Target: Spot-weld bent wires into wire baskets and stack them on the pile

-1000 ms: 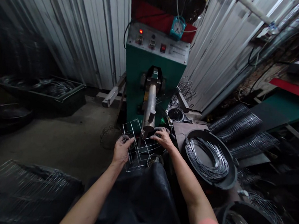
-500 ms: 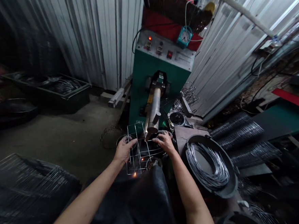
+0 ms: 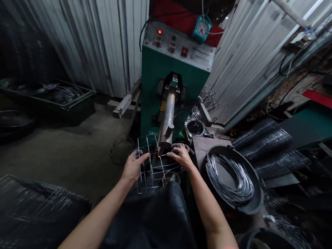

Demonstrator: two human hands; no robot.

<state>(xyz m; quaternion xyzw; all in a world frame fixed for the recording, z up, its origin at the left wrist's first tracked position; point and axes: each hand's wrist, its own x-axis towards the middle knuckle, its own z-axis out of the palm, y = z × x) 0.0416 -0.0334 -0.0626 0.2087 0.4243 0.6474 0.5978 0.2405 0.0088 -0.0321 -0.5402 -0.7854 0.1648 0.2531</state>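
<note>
Head view: left hand (image 3: 133, 166), thumb and fingers closed on left side of wire grid (image 3: 151, 166). Right hand (image 3: 181, 155) pinched, seemingly on thin wire (image 3: 164, 155). Grid under near end of metal arm (image 3: 168, 117), red glow (image 3: 159, 155) there. Risks, judged: bare fingertips near heat, slip could burn; slack left grip could skew grid; sparks could mark lap cover (image 3: 159, 222).

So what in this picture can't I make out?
All in the head view:
- Turquoise clock: exact time; dial too small.
- Panel label: print too small.
- Lower-right basin: cut off by the bottom edge.
- Wire grid: joints too small.
- Right hand: exact contact; too small and dark.
</note>
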